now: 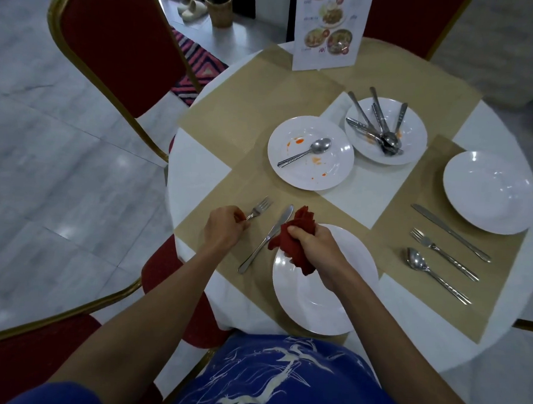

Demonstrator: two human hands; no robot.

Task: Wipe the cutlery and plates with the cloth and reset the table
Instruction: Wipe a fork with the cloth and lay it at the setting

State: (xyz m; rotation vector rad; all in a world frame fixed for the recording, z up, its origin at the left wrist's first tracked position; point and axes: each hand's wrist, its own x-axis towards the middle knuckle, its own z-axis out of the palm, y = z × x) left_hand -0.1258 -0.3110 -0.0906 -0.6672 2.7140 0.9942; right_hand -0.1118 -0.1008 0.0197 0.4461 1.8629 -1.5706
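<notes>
My left hand (pixel 223 227) pinches the handle end of the fork (pixel 258 209), fingers curled round it. My right hand (pixel 315 247) is clenched on the bunched cloth (pixel 297 237), over the 11 o'clock rim of the near plate (pixel 322 297).

The fork's long axis runs from 7 to 1 o'clock, tines away from me, roughly parallel to the knife (pixel 268 239) just beside it at 3 o'clock. I cannot tell whether the tines rest on the mat (pixel 212 260) or hover above it. The cloth sits at 3 o'clock from the fork, with the knife between them. So whichever comes next, I judge the left hand is the one to do it: it already has the fork, and the right must cross the knife to meet it.

There is bare mat at 12 o'clock of the fork, up to the dirty plate (pixel 310 173) and its spoon (pixel 308 151). The table (pixel 195 179) edge lies near at 9 o'clock, so I would keep any sweep inward. A second plate (pixel 387 115) at 1 o'clock holds a heap of cutlery, not yet wiped by the look of it.
</notes>
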